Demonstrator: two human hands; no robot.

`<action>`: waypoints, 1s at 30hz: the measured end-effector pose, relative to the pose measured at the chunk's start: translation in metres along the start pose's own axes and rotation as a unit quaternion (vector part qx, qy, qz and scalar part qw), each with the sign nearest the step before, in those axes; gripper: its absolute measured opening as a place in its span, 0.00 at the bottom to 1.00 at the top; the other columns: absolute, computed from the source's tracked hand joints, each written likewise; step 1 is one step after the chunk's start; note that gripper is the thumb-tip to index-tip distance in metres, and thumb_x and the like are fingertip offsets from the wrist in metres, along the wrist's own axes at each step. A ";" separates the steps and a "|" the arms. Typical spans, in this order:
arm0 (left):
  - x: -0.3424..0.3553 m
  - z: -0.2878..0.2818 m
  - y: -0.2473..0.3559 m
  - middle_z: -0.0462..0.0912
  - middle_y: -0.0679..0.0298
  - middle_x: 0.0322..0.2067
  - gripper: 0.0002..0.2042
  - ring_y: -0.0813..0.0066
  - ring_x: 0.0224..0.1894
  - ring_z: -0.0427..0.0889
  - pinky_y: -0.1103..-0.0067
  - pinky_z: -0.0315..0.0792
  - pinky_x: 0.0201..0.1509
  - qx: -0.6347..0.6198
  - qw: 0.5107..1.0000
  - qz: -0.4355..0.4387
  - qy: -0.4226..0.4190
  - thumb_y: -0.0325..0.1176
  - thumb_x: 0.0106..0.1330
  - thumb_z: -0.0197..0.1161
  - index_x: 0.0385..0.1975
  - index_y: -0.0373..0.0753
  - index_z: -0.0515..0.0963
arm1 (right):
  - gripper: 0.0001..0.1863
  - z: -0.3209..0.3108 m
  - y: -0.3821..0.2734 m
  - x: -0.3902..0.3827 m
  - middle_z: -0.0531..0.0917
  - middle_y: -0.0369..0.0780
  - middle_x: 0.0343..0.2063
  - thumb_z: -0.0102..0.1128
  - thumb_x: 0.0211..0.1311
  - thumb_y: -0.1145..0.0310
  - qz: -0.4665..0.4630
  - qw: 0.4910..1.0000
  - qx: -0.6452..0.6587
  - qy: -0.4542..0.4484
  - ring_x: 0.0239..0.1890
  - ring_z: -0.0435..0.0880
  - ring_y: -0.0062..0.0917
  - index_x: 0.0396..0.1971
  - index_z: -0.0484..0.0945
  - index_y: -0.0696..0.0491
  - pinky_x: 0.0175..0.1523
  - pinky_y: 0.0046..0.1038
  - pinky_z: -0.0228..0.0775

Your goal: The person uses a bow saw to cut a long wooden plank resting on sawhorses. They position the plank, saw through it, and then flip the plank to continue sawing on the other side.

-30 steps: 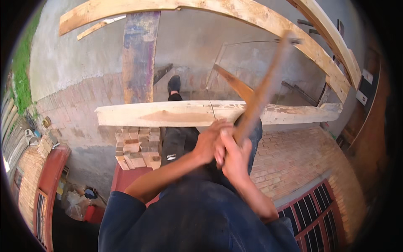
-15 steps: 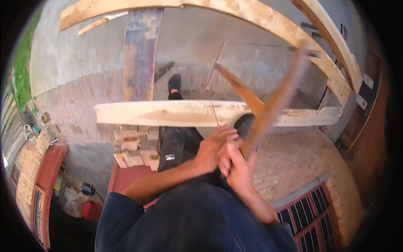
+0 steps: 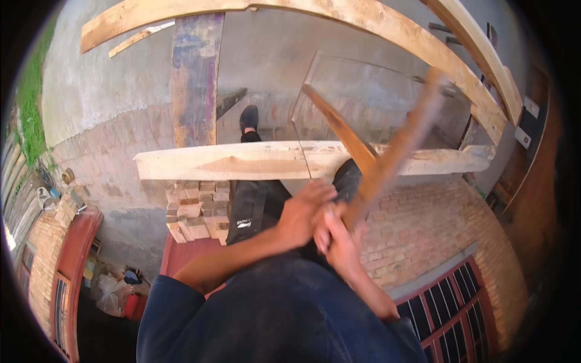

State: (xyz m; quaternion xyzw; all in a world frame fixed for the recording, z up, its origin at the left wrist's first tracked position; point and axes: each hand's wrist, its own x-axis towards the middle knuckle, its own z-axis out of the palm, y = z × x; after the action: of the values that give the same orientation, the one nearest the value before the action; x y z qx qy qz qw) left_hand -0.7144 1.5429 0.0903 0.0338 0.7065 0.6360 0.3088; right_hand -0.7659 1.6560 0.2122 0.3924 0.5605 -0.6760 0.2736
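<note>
Wood saw point(image 3: 339, 124) in hands point(image 3: 342, 242), plank point(image 3: 227, 162) nr

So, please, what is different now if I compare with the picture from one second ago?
The frame saw has shifted a little toward the person and its upright to the right, together with the right hand and left hand. Nothing was visibly taken or let go: the right hand keeps its grip. The pale plank and stacked wood blocks stayed in place.
</note>
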 end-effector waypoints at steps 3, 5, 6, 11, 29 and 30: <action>-0.027 0.007 0.061 0.82 0.52 0.67 0.21 0.49 0.77 0.73 0.51 0.63 0.84 0.012 1.000 0.026 0.011 0.37 0.72 0.64 0.61 0.38 0.85 | 0.15 -0.003 -0.025 -0.060 0.71 0.39 0.16 0.56 0.81 0.68 -0.071 0.994 -0.050 -0.065 0.15 0.67 0.20 0.30 0.64 0.52 0.20 0.24 0.59; -0.017 0.008 0.047 0.83 0.53 0.65 0.22 0.48 0.77 0.72 0.52 0.62 0.84 0.006 1.000 0.008 0.021 0.39 0.71 0.66 0.62 0.39 0.83 | 0.17 0.002 -0.033 -0.050 0.72 0.39 0.16 0.57 0.81 0.68 -0.007 0.999 -0.023 -0.025 0.14 0.67 0.20 0.29 0.64 0.52 0.20 0.24 0.59; -0.010 0.011 0.024 0.83 0.53 0.65 0.22 0.47 0.77 0.72 0.52 0.63 0.84 0.012 0.999 0.007 0.031 0.39 0.70 0.66 0.63 0.39 0.82 | 0.17 0.003 -0.026 -0.029 0.72 0.39 0.16 0.58 0.81 0.68 0.003 1.000 -0.012 -0.022 0.13 0.67 0.20 0.28 0.65 0.52 0.20 0.24 0.59; 0.045 0.001 -0.072 0.82 0.53 0.66 0.20 0.47 0.77 0.72 0.59 0.63 0.83 0.085 0.996 0.025 0.011 0.40 0.77 0.58 0.63 0.41 0.83 | 0.20 0.013 0.036 0.081 0.71 0.32 0.13 0.62 0.80 0.66 -0.011 0.999 -0.030 0.015 0.11 0.69 0.17 0.24 0.69 0.52 0.17 0.26 0.55; 0.025 -0.005 -0.040 0.88 0.53 0.55 0.16 0.47 0.71 0.79 0.59 0.72 0.78 -0.091 0.995 -0.017 0.023 0.33 0.74 0.61 0.58 0.38 0.84 | 0.20 0.009 0.031 0.069 0.71 0.34 0.13 0.62 0.79 0.66 0.009 0.997 -0.075 0.001 0.11 0.68 0.19 0.23 0.70 0.53 0.18 0.26 0.56; 0.018 -0.003 -0.030 0.89 0.55 0.56 0.16 0.46 0.71 0.79 0.59 0.72 0.77 -0.035 0.996 0.043 0.065 0.33 0.75 0.61 0.58 0.38 0.84 | 0.19 0.007 0.022 0.044 0.72 0.37 0.15 0.61 0.79 0.66 -0.014 0.998 -0.059 -0.004 0.11 0.66 0.20 0.24 0.70 0.53 0.18 0.26 0.56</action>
State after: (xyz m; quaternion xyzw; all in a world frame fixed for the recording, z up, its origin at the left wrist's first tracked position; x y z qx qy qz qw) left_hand -0.7203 1.5430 0.0556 0.0125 0.7002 0.6739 0.2356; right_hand -0.7734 1.6469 0.1636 0.3643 0.6041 -0.6471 0.2892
